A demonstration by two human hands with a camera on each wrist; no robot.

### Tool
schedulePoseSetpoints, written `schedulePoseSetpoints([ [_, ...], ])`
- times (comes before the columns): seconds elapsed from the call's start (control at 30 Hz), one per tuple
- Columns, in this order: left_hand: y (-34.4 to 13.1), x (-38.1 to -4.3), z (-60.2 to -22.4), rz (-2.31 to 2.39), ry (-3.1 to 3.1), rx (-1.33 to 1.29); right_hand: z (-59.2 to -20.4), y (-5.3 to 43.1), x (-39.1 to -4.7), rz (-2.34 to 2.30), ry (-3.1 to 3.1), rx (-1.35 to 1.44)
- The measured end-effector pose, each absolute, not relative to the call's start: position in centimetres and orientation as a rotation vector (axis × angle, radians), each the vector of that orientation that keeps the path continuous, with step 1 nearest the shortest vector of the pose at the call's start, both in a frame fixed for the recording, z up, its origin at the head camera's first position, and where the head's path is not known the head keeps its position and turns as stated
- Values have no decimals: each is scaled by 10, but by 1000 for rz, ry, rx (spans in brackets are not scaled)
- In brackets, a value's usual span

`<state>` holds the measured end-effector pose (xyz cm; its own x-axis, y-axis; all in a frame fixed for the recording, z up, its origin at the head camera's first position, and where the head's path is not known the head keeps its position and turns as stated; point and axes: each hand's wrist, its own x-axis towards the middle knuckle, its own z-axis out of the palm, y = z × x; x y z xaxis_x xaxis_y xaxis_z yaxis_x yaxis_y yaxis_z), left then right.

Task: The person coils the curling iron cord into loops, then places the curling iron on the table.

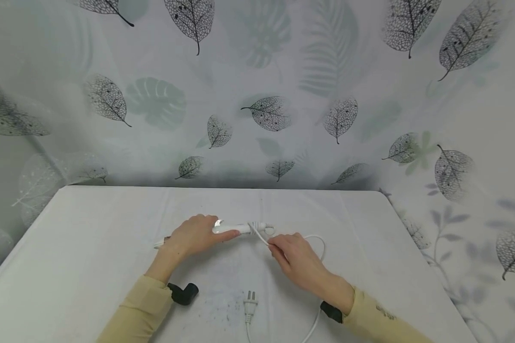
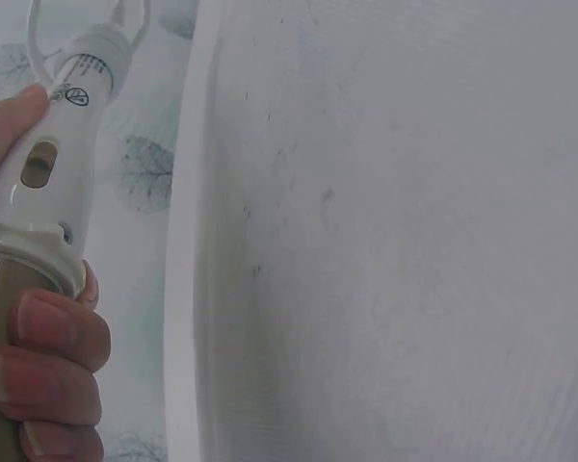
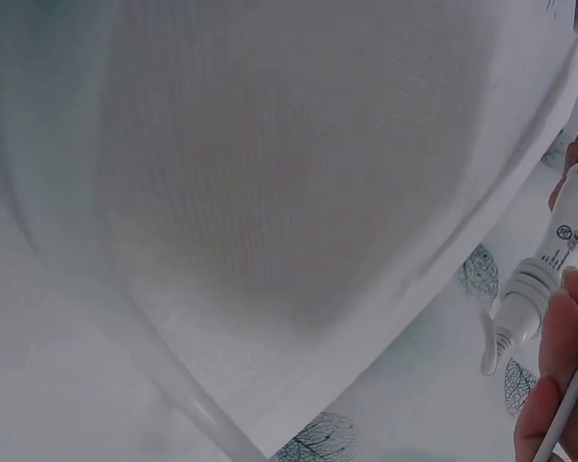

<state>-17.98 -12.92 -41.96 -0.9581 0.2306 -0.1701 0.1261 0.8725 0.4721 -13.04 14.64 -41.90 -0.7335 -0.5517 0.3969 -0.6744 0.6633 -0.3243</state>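
My left hand (image 1: pixel 194 237) grips a white curling iron (image 1: pixel 233 229) held level above the table. Its brownish barrel lies under the curled fingers (image 2: pixel 58 332) in the left wrist view, with the thumb along the white handle (image 2: pixel 65 144). Several turns of white power cord (image 1: pixel 254 228) wrap the handle's end. Just right of it, my right hand (image 1: pixel 299 261) pinches the cord between thumb and fingers. The right wrist view shows this cord (image 3: pixel 570 397) crossing the fingers, close to the wrapped handle (image 3: pixel 556 236). Most of the barrel is hidden in the head view.
A two-pin plug (image 1: pixel 250 305) lies on the white table (image 1: pixel 111 267) near its front, its cord running out of view. More cord (image 1: pixel 313 327) hangs by the right wrist. Behind the table stands a leaf-patterned backdrop (image 1: pixel 240 62). Black wrist mounts (image 1: pixel 183 294) sit under both wrists.
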Motion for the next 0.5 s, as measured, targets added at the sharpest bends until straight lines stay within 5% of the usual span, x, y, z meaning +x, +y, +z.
schedulePoseSetpoints([
  [0.5,-132,-180,-417,682,2858,281,-426,147,-128,659,-2727,1119],
])
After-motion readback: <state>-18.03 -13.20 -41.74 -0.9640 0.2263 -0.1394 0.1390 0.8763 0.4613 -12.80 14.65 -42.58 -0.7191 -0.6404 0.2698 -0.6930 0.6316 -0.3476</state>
